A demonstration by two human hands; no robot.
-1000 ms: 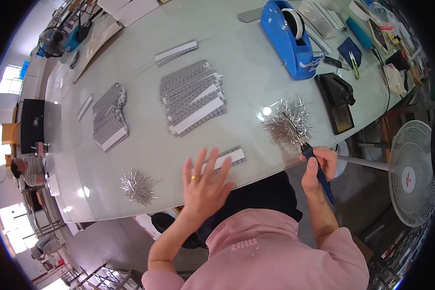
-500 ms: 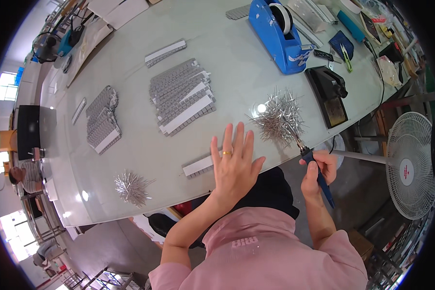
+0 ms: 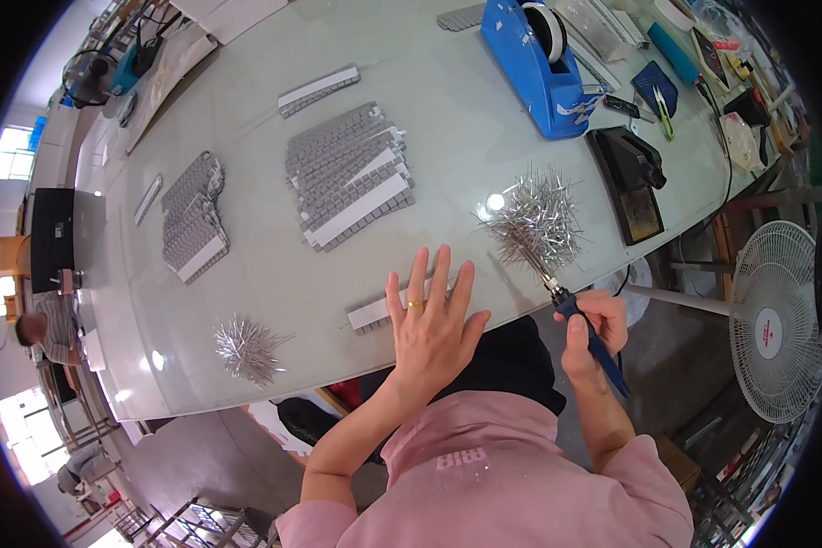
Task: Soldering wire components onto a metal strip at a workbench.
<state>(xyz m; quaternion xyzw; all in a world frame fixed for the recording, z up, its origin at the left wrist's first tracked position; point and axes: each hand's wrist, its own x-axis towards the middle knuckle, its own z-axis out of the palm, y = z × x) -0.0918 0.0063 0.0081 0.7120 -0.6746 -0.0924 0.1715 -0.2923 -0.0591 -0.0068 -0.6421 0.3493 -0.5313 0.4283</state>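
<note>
My left hand lies with fingers spread over a grey segmented strip with a white band, near the table's front edge. The strip's middle is hidden under the fingers. In my right hand is a soldering iron with a dark blue handle, fingers wrapped round it. Its metal end points up and left, over the lower left of a heap of thin silver wire leads; I cannot tell if the tip touches them. A smaller heap of leads sits at the left near the edge.
Grey strips lie in a middle stack and a left stack, with a single strip behind. A blue tape dispenser, a black iron stand and yellow-green tweezers stand right. A white fan is beside the table.
My left hand has drawn slightly back toward me and left along the strip. The soldering iron's tip has shifted left and down across the heap of leads.
</note>
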